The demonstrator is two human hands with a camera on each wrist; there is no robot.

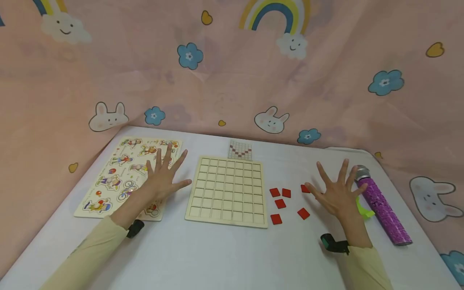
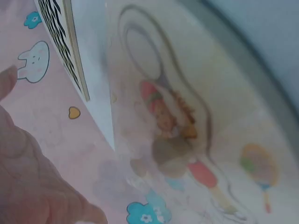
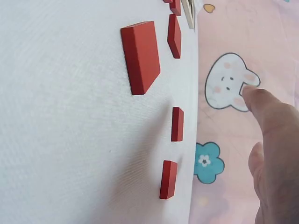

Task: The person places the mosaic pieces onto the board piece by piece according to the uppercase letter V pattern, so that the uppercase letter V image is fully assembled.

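My left hand (image 1: 159,181) is held with fingers spread above a wooden picture puzzle board (image 1: 112,161), holding nothing. In the left wrist view, part of that hand (image 2: 28,172) shows at the left edge beside the blurred puzzle board (image 2: 224,102). A pale wooden grid board (image 1: 226,191) lies at the middle of the table, its squares bare. Right of it several red square tiles (image 1: 280,204) lie scattered. Above the rightmost tiles my right hand (image 1: 338,195) is spread, also holding nothing. The right wrist view shows red tiles (image 3: 142,58) lying apart from its fingers.
Behind the grid board lies a small pattern card (image 1: 240,150) with a zigzag of dark squares. A purple glittery microphone-shaped tube (image 1: 386,213) lies at the right. A lime-green piece (image 1: 365,211) sits partly behind my right hand. A pink printed cloth (image 1: 224,80) hangs behind the white table (image 1: 217,262).
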